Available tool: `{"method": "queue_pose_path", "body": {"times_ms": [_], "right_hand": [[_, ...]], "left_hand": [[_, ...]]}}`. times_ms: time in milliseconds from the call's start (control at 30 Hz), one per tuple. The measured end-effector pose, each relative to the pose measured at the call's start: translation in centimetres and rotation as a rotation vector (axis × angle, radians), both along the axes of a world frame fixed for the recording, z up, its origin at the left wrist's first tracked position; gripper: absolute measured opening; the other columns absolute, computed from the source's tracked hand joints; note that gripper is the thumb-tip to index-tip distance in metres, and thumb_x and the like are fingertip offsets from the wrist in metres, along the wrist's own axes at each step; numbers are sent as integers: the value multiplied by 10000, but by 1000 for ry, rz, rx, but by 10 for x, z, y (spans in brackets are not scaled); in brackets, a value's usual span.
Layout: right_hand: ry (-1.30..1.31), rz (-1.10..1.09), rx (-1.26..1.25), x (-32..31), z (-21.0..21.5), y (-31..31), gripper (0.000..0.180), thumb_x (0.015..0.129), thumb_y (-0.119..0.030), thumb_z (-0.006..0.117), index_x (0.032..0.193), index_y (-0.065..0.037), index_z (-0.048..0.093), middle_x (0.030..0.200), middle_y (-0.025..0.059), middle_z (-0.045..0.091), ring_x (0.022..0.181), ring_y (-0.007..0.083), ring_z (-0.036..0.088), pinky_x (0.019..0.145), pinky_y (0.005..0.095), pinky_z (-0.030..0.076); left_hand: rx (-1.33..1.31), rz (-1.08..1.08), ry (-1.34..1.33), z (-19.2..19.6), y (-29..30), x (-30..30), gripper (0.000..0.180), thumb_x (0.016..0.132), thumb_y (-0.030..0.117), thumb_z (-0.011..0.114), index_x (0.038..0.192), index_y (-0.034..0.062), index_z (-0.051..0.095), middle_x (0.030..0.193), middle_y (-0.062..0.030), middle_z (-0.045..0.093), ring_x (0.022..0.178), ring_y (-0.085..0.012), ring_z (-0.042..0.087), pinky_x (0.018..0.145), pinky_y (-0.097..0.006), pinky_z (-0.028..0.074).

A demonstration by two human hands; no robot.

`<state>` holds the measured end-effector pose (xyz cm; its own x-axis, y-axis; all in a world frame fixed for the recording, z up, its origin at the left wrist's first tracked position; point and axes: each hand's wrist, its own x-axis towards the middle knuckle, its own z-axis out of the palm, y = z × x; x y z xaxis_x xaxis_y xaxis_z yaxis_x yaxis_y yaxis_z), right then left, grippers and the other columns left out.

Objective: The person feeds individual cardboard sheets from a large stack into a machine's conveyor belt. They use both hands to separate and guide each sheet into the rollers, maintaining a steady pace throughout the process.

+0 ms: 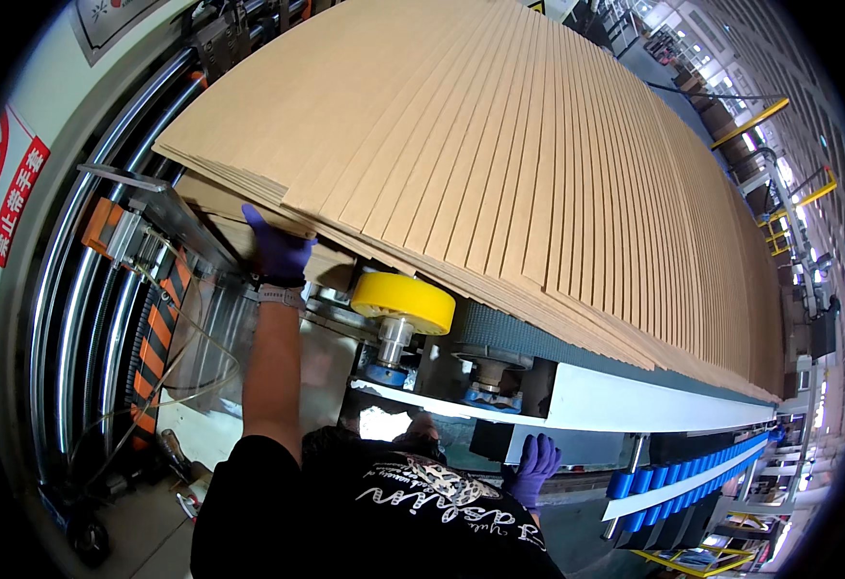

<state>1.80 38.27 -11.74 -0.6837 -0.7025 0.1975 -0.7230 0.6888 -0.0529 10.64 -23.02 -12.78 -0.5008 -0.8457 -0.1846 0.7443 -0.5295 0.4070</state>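
Observation:
A long row of overlapping brown cardboard sheets (413, 164) spreads across the machine in front of me. My left hand (283, 253), in a purple glove, reaches to the near left edge of the sheets. Its thumb points up, apart from the fingers, and the palm side is against the cardboard edges; part of the fingers is hidden there. A metal plate (167, 212) stands to the left of this hand, and a yellow wheel (405, 301) sits to its right. Close to my body, my right hand (535, 468), also gloved in purple, has its fingers extended upward with nothing visible in them.
Shiny metal rollers (80, 289) and an orange-black striped guard (159, 352) with a loose cable are at left. A white rail (654, 400) runs along the conveyor's near side. Blue rollers (678, 482) line the lower right.

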Motion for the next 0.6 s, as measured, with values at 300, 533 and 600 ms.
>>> {"method": "queue_pose_path", "body": {"times_ms": [300,533,600], "right_hand": [[30,40,19,-4,-4,0,936,580,-188,773,1421,-102,373,1437,165,360,1371,385,282,1130,612,159],[130,63,-8,-3,-2,-5,958,557,-164,790,1419,-107,376,1435,160,364,1372,373,290,1132,606,159],[57,86,-7,-6,6,-8,946,572,-171,796,1416,-105,374,1436,167,361,1378,378,278,1134,605,152]], "left_hand": [[-969,167,-530,-44,5,16,427,919,165,564,1288,-37,494,1155,-139,630,943,-208,624,788,-339,515],[-411,66,-911,-98,17,2,666,948,345,572,1403,-90,354,1335,-161,531,1182,-219,519,967,-338,449],[-73,72,-543,-162,-11,1,807,938,470,562,1465,-62,260,1447,-162,434,1278,-208,449,1001,-329,421]]}}
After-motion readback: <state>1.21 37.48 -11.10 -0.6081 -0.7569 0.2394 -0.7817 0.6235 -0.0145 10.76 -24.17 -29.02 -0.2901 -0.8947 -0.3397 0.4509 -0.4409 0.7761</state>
